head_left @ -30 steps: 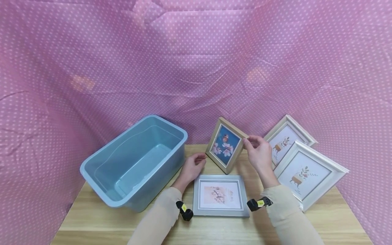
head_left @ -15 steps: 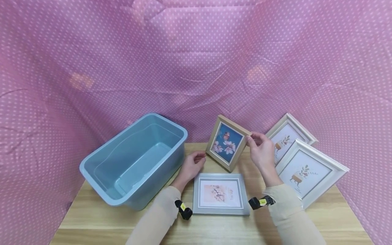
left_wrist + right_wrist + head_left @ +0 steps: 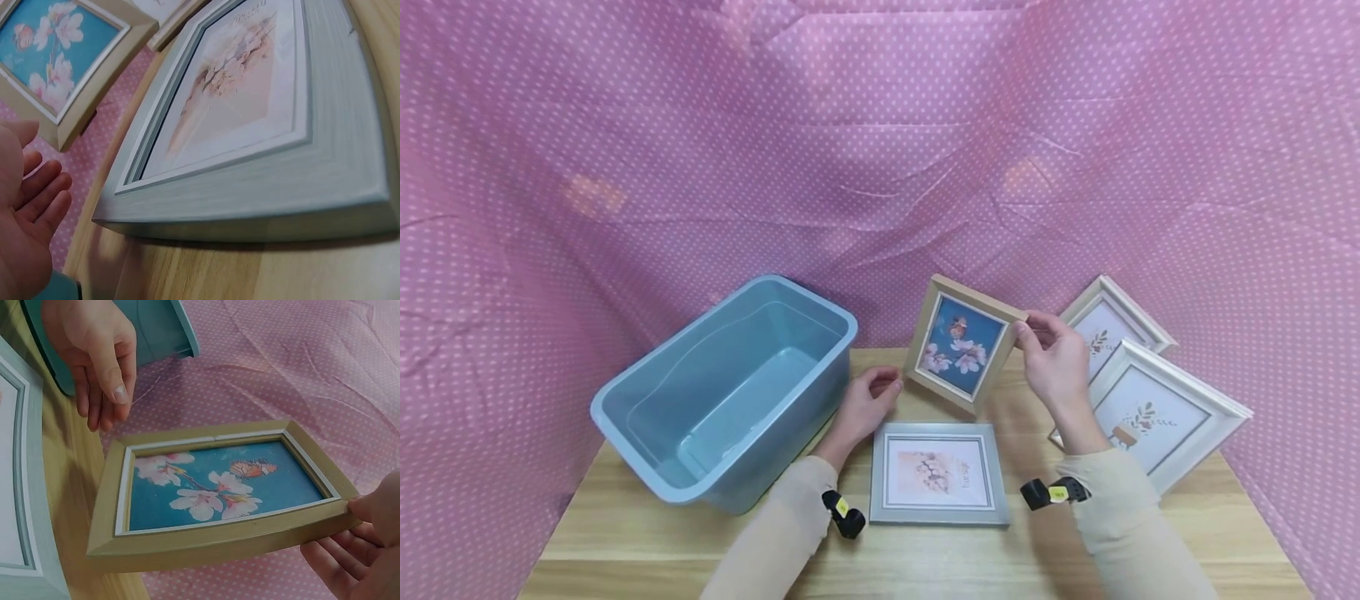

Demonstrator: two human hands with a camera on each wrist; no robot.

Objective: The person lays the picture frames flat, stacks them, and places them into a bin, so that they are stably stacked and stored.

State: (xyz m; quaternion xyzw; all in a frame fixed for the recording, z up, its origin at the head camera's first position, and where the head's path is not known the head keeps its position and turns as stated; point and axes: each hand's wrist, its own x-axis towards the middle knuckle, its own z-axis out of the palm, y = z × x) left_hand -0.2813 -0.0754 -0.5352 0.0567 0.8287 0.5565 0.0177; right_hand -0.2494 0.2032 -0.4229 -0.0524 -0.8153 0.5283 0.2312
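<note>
My right hand (image 3: 1057, 367) pinches the upper right corner of a tan wooden picture frame (image 3: 917, 365), thumb on the front and fingers behind. The frame stands tilted over the table, showing white blossoms and a butterfly on blue, also clear in the right wrist view. Beside its lower left corner is my left hand (image 3: 862, 408), fingers loosely bent and holding nothing; in the right wrist view a gap separates this hand (image 3: 100, 356) from the tan frame (image 3: 225, 540). A grey picture frame (image 3: 940, 515) with a pale blossom print lies flat in front, between my forearms.
A blue plastic tub (image 3: 805, 417) stands at the left, with nothing inside it. Two whitish picture frames lean at the right: the rear frame (image 3: 1138, 308) is partly behind the front frame (image 3: 1213, 400). Pink dotted cloth (image 3: 880, 167) hangs behind the wooden table (image 3: 647, 542).
My right hand has moved right and slightly up with the tan frame's corner, turning the frame more level and facing me. My left hand has barely moved.
</note>
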